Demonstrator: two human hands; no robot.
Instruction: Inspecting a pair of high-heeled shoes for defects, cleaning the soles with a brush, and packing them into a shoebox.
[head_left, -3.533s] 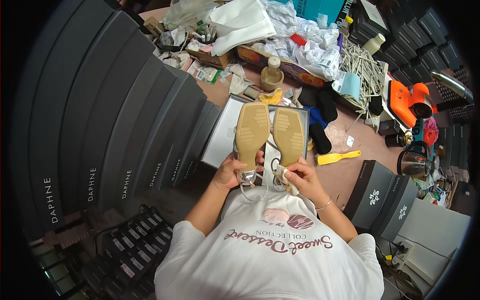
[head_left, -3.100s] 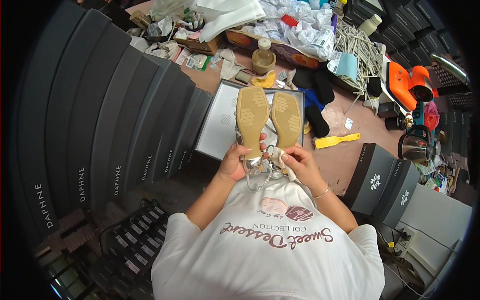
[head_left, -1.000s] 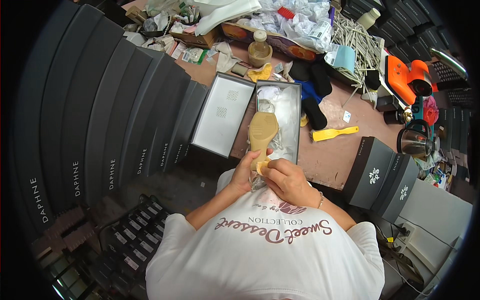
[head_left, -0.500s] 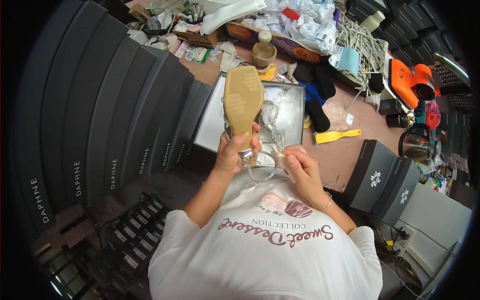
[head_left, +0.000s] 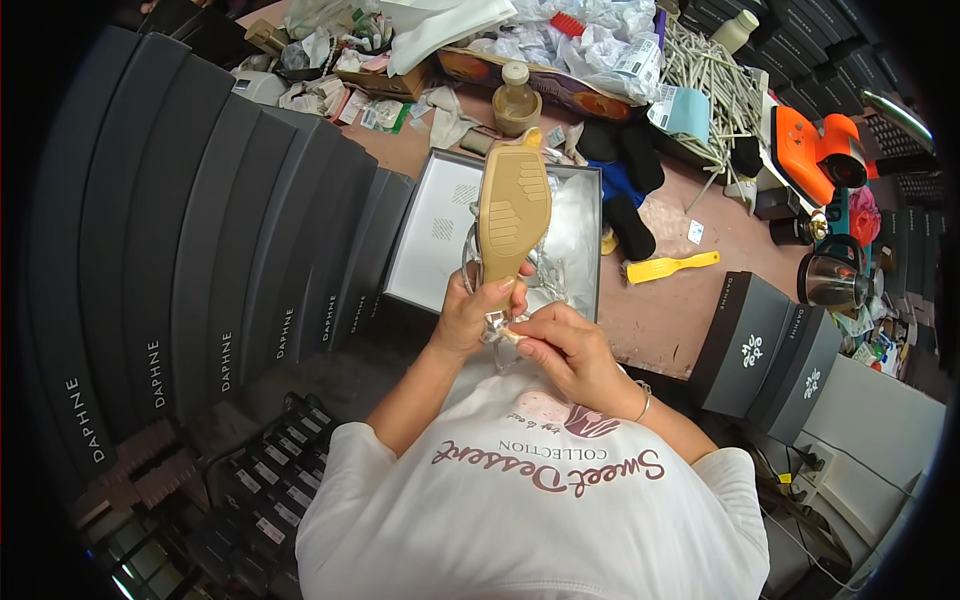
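My left hand [head_left: 478, 308] is wrapped round the narrow waist of a sandal [head_left: 515, 205], its tan sole turned up toward me and its toe pointing away. Silvery straps show along the sole's edges and near the heel. At the heel end, my right hand [head_left: 565, 345] pinches a small pale scrap, perhaps cloth or tissue, and presses it against the silver part there. Beneath the sandal lies a shoe box [head_left: 415, 240] with white paper [head_left: 575, 235] inside. Another silvery strapped shoe [head_left: 550, 275] in the box is partly hidden by the sandal and my hands.
Tall stacks of dark shoe boxes [head_left: 190, 230] rise at the left. Two more dark boxes [head_left: 745, 345] stand at the right of the table. A yellow brush [head_left: 672, 267], a bottle [head_left: 516, 95], a glass pot [head_left: 835, 278] and an orange device [head_left: 815, 150] sit around the workspace.
My right hand has moved left to the sandal's heel, bringing the pale scrap against it. The sandal has shifted slightly right and down in my left hand.
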